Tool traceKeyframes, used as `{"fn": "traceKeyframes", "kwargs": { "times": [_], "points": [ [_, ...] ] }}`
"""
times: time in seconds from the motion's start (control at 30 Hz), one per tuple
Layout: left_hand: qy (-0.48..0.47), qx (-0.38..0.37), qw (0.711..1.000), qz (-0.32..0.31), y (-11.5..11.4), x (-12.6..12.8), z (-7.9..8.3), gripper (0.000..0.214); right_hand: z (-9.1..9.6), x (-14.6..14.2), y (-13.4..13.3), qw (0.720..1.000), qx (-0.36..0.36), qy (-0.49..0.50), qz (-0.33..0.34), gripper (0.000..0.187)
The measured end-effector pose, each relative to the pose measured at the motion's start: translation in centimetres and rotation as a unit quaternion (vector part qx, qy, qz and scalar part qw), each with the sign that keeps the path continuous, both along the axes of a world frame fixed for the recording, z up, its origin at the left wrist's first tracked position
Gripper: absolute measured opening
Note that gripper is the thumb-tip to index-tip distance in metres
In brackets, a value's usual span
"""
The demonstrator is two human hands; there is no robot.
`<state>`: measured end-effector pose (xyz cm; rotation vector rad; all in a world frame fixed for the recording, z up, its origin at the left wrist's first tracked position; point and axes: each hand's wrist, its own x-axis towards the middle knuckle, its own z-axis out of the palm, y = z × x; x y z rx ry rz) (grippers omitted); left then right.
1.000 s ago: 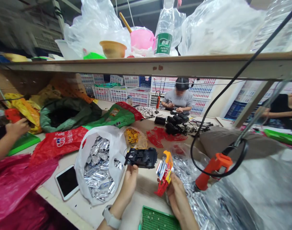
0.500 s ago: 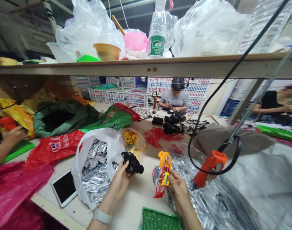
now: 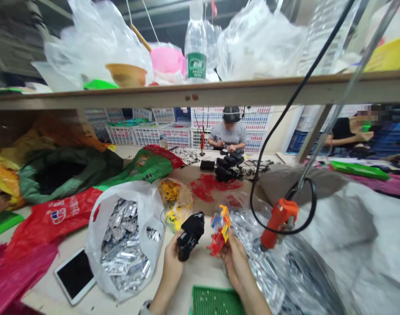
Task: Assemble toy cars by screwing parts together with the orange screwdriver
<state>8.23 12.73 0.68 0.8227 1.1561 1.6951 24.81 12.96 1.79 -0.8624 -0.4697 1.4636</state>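
Observation:
My left hand [image 3: 174,256] grips a black plastic toy chassis [image 3: 191,234], which has rounded, wheel-like ends. In my right hand [image 3: 234,258] is a colourful toy car shell [image 3: 221,229] of orange, red, yellow and blue plastic, pinched at its lower right side. The two parts are held up side by side, a small distance apart, above the table. Below them stands a green plastic basket [image 3: 216,302], partly covered by my right forearm. A white bag of small silvery parts [image 3: 126,245] lies left of my left hand.
An orange electric screwdriver [image 3: 278,223] hangs on a cable at the right, over a clear bag of silvery parts [image 3: 268,275]. A tablet [image 3: 75,275] lies at the left. Overhead runs a loaded shelf [image 3: 219,89]. A person [image 3: 228,131] works across the table.
The black chassis has been turned to a steeper angle and brought nearer the shell. The shell has tilted in my right hand. The whole view has shifted slightly.

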Motion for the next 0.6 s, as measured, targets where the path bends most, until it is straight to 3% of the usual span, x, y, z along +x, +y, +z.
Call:
{"fn": "traceKeyframes", "kwargs": {
  "times": [0.13,0.23,0.3,0.43,0.53,0.6],
  "points": [
    [0.038,0.022,0.999,-0.011,-1.2,1.5,0.0,0.023,-0.2,-0.3,-0.4,1.000,0.003,-0.002,0.015,0.059],
    [0.030,-0.005,0.998,-0.048,-2.0,2.0,-0.8,0.039,0.1,-0.3,-0.5,1.000,0.009,0.004,0.007,0.059],
    [0.036,-0.022,0.987,-0.158,-2.4,1.8,-1.0,0.041,0.4,0.1,-0.4,0.999,0.009,0.014,-0.031,0.060],
    [0.037,-0.040,0.921,-0.385,-2.7,1.6,0.5,0.042,1.1,1.8,0.1,0.996,0.013,0.015,-0.088,0.061],
    [-0.119,-0.032,0.884,-0.451,-1.9,2.1,1.7,0.053,1.5,2.7,0.3,0.995,0.022,0.003,-0.096,0.062],
    [-0.192,-0.037,0.863,-0.466,-0.9,2.8,1.8,0.042,1.7,2.9,0.4,0.995,0.029,-0.009,-0.097,0.060]
  ]
}}
